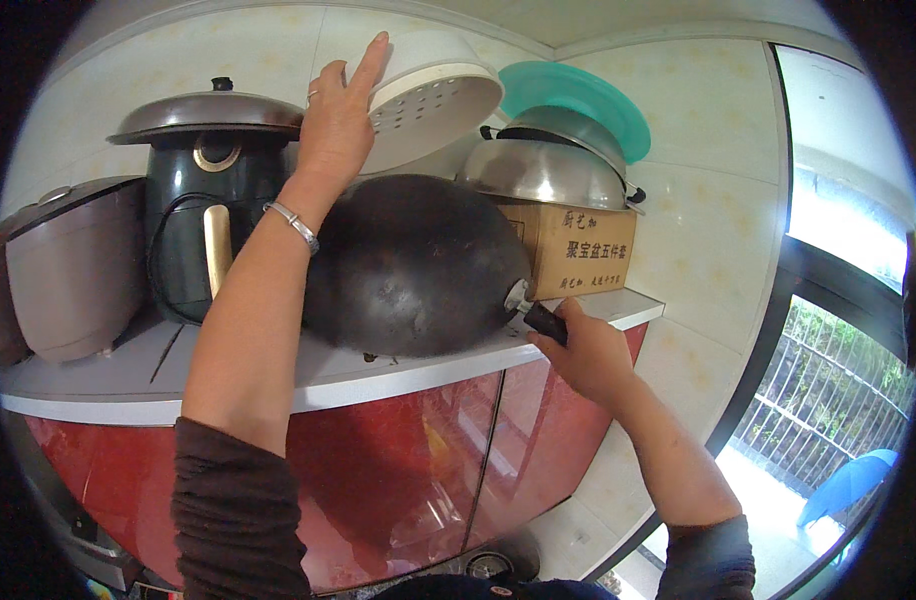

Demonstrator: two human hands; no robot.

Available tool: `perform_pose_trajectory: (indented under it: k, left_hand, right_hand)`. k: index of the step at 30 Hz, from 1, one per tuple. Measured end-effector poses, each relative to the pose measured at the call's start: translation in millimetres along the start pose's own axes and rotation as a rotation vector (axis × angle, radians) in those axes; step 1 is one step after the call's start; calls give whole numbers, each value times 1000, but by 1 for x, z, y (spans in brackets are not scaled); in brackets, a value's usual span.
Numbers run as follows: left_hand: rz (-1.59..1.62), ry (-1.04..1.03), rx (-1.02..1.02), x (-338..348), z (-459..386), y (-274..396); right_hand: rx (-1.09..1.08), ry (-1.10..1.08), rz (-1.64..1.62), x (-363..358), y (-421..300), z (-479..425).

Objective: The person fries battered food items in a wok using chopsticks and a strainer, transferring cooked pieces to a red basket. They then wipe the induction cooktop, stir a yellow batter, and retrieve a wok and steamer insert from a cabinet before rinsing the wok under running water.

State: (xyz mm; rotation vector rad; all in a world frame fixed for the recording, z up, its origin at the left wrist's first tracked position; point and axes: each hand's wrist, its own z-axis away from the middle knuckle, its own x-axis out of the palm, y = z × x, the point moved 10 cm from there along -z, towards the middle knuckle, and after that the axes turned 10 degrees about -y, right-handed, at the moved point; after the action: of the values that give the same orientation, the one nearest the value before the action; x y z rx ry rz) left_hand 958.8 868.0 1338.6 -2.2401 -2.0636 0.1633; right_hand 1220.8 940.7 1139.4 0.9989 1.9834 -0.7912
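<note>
My right hand (589,351) grips the short black handle of a dark wok (420,262), which stands tilted on the counter with its rounded outside towards me. Up behind the wok, my left hand (341,112) rests against a white perforated basket (435,97); its index finger points upward and the others are bent. Whether its thumb and palm grip the basket's edge is hidden. The basket leans at a slant, its holed inside facing right and down. A ring and a silver bracelet are on the left hand and wrist.
A black air fryer (180,180) with a metal lid (210,116) on top and a rice cooker (75,262) stand at left. Right of the wok, metal pans (548,169) rest on a cardboard box (585,251), before a green plastic basin (578,90). Red cabinet doors (383,480) lie below the white counter edge (405,382).
</note>
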Motion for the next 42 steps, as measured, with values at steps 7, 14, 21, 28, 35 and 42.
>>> perform_pose_trajectory:
  k: [7,14,21,28,35,42]
  left_hand:
    - [31,48,63,-4,1,3]
    - [10,67,44,-5,-2,-1]
    - [52,-1,-4,-4,-5,-7]
    - [78,-16,-43,-4,-5,-11]
    - [115,-22,-53,-9,-2,-9]
    - [118,-5,-29,-10,-1,-7]
  right_hand:
    - [64,60,-72,0,7,11]
    - [129,43,-162,6,22,20]
    - [105,118,-199,18,37,37]
    - [86,172,-271,26,45,57]
    - [163,196,-357,41,59,80]
    - [179,240,-417,56,71,91]
